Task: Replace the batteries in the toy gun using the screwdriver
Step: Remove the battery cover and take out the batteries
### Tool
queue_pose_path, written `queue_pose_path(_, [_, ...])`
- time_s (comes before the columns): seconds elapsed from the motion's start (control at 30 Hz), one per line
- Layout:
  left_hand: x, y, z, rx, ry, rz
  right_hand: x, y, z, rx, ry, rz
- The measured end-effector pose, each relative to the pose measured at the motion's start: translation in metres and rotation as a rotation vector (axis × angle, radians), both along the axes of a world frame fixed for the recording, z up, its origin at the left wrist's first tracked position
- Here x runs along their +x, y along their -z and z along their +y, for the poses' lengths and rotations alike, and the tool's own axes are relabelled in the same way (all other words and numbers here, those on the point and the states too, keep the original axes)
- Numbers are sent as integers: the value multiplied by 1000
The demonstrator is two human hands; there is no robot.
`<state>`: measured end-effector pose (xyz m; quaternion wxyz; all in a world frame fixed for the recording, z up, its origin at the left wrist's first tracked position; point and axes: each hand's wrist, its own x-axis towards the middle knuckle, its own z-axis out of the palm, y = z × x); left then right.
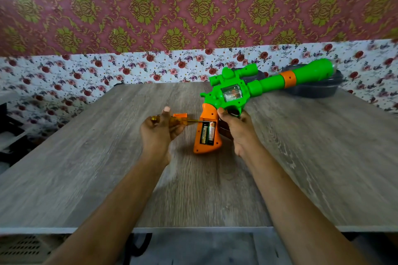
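Our left hand (158, 131) curled round the yellow screwdriver (172, 121), its tip blurred at the open grip, our right hand (239, 129) gripping the toy gun (228, 94) over the table (86, 157), two batteries (207, 133) seated inside, orange cover (180, 115) half hidden behind the screwdriver

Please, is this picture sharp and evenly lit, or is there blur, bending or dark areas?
Head view: the wide-angle lens stretches the table toward the edges; the corners are darker; blur smears the wallpaper and the table grain; the toy gun is fairly sharp, yet labels on the batteries are unreadable; soft shadows lie under its grip.
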<state>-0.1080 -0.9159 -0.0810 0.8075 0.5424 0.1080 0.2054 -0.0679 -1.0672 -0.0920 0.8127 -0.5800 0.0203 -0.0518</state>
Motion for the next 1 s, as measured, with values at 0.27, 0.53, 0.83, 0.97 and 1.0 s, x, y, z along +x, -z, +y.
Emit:
queue_pose_path(0.27, [-24, -10, -10, 873, -158, -573, 0, 0, 0, 65, -44, -26])
queue_pose_path(0.53, [-19, -7, -8, 942, -224, -607, 1, -1, 0, 42, -74, -85])
queue_pose_path(0.83, [9, 2, 20, 152, -24, 39, 5, 4, 1, -64, -102, -33])
queue_pose_path(0.97, [10, 3, 14, 129, -23, 17, 5, 5, 1, -36, -76, -2])
queue_pose_path(1.0, [11, 3, 13, 136, -46, 0, 5, 6, 1, -34, -59, 9])
